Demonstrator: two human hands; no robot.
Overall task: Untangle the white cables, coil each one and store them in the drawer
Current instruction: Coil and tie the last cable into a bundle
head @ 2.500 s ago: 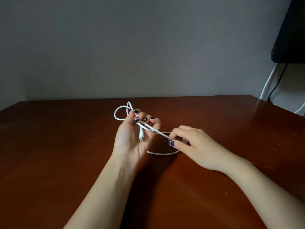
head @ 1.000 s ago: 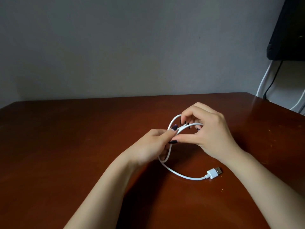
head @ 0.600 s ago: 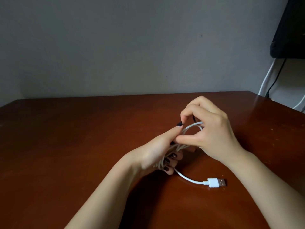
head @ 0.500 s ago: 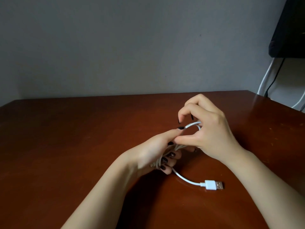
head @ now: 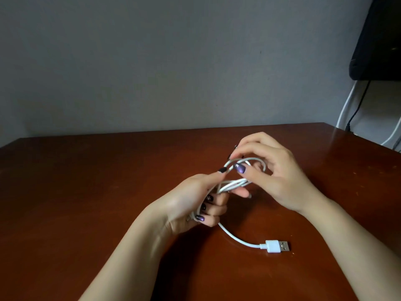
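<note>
Our left hand [head: 191, 205] grips the coiled cable [head: 233, 184]. Our right hand [head: 275, 177] pinches its top loop. The plug [head: 276, 246] lies on the surface [head: 86, 192].

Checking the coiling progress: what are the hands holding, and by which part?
Both hold the white cable. The left hand grips its gathered loops; the right hand pinches the top loop. Its USB plug lies unheld.
</note>
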